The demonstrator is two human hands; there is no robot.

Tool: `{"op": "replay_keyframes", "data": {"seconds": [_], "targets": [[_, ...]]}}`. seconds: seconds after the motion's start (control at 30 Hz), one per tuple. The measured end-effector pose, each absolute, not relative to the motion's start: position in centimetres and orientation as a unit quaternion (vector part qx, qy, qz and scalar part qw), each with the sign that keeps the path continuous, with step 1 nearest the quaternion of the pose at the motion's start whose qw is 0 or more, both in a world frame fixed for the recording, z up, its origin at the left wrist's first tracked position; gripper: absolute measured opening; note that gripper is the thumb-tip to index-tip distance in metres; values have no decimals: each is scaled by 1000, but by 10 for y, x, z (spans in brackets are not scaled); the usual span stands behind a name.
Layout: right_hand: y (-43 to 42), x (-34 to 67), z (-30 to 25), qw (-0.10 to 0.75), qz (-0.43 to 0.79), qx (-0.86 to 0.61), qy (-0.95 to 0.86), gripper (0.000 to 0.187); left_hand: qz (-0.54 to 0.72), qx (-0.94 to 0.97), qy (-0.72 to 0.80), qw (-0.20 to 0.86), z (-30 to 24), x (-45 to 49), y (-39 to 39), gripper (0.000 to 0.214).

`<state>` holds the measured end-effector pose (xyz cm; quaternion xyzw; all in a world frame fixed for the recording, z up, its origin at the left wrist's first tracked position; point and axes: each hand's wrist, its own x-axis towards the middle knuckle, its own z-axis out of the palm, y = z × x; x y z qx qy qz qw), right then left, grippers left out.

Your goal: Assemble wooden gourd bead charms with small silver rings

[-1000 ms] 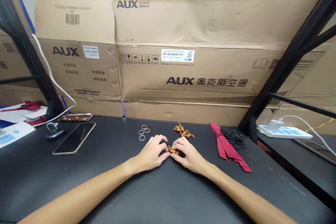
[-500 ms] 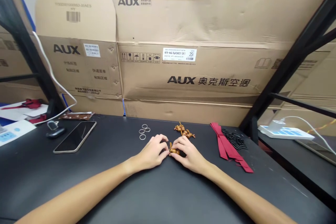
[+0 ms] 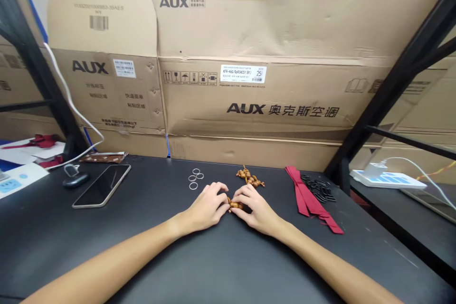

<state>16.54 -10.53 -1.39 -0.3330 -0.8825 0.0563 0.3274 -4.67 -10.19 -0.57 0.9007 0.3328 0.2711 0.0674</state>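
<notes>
A small brown wooden gourd-shaped bead charm (image 3: 235,205) with an orange-brown cord lies low over the table between my two hands. My left hand (image 3: 210,205) is closed, its thumb and fingertips pinching at the charm's left end, where the cord is. My right hand (image 3: 257,209) has its thumb and fingers closed round the charm's right side, covering part of it. Just beyond my hands rests a small pile of similar bead charms (image 3: 251,178). Several silver metal rings (image 3: 193,185) lie beyond my left hand, one apart from the others.
Red fabric strips (image 3: 309,199) and a heap of black clasps (image 3: 318,189) lie at the right. At the left are a phone (image 3: 102,186) and a dark key fob-like object (image 3: 76,179). Cardboard panels (image 3: 249,123) wall off the back. A power strip (image 3: 388,179) sits far right.
The cord loop that stood up at the charm's left end is now lower and mostly hidden by my fingertips. Both hands stay in nearly the same place.
</notes>
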Motion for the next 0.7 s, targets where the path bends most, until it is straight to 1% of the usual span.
{"op": "replay_keyframes", "data": {"seconds": [0.17,0.37,0.5,0.7], "targets": [[-98,172,-17,340,24,-394,-853,6,284,900,322,76,-4,-47,-101,13],[-101,170,-16,356,49,-367,-858,7,281,904,322,33,-4,-46,-103,12],[-103,167,-14,354,57,-348,-866,8,278,906,318,25,-4,-46,-103,13],[-98,170,-17,350,25,-411,-841,9,271,916,294,28,-5,-47,-102,17]]}}
